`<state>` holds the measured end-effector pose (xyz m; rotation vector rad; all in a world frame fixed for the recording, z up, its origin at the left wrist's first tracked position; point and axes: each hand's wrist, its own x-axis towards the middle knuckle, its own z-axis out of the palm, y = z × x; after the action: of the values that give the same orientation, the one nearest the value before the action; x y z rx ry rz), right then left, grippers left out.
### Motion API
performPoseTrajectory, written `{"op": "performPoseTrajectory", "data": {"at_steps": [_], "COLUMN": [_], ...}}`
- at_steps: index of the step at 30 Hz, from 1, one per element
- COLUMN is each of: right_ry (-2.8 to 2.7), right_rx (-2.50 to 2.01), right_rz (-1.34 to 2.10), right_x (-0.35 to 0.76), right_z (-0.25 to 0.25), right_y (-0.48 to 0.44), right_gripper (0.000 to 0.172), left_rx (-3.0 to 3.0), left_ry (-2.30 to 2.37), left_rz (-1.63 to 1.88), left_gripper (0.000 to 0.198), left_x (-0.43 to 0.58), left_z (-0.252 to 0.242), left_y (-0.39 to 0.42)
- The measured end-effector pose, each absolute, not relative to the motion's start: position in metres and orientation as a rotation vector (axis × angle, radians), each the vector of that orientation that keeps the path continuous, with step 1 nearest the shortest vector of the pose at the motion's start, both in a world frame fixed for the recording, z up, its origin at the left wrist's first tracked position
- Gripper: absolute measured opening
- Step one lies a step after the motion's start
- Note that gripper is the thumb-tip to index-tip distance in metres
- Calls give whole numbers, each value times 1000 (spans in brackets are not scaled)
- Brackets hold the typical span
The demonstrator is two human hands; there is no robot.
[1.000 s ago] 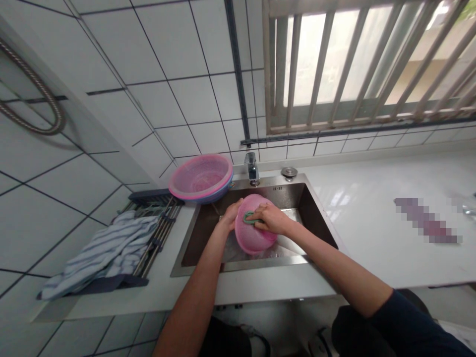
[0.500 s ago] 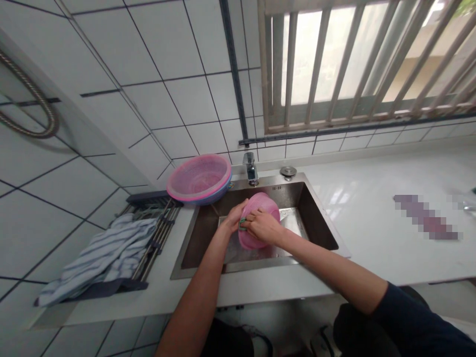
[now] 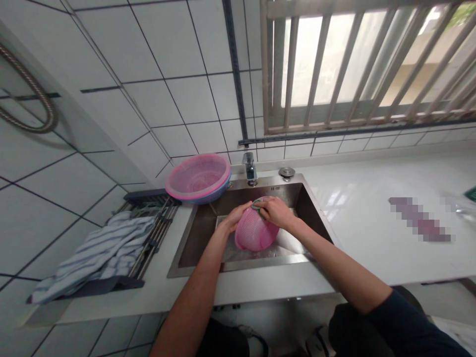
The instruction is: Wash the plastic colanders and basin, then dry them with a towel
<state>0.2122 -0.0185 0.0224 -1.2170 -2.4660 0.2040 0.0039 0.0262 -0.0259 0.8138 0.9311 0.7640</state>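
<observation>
A pink perforated plastic basket is tilted inside the steel sink. My left hand grips its left rim, with the fingers partly hidden behind it. My right hand is closed on a small green scrubbing pad and presses it to the basket's upper edge. Behind the basket stands the chrome faucet; whether water runs from it I cannot tell.
A pink colander nested in a blue basin rests at the sink's back left corner. Left of the sink, a striped towel lies over a roll-up rack. A drain strainer sits behind the sink. A blurred-out object lies on the right counter.
My right hand has moved up and slightly right with the scrubbing pad, from the basket's left part to its upper edge. The basket has turned in my left hand.
</observation>
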Motion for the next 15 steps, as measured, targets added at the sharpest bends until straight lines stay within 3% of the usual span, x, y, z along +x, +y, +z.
{"op": "performPoseTrajectory", "data": {"at_steps": [6, 15], "right_ry": [-2609, -2328], "right_rx": [-1018, -1574], "right_rz": [121, 123], "right_x": [180, 247], "right_z": [18, 26], "right_y": [-38, -1], "right_gripper": [28, 39], "left_rx": [814, 834], "left_ry": [980, 884], "left_rz": [775, 731], "left_gripper": [26, 25], "left_x": [2, -5], "left_z": [-33, -21], "left_y": [29, 26]}}
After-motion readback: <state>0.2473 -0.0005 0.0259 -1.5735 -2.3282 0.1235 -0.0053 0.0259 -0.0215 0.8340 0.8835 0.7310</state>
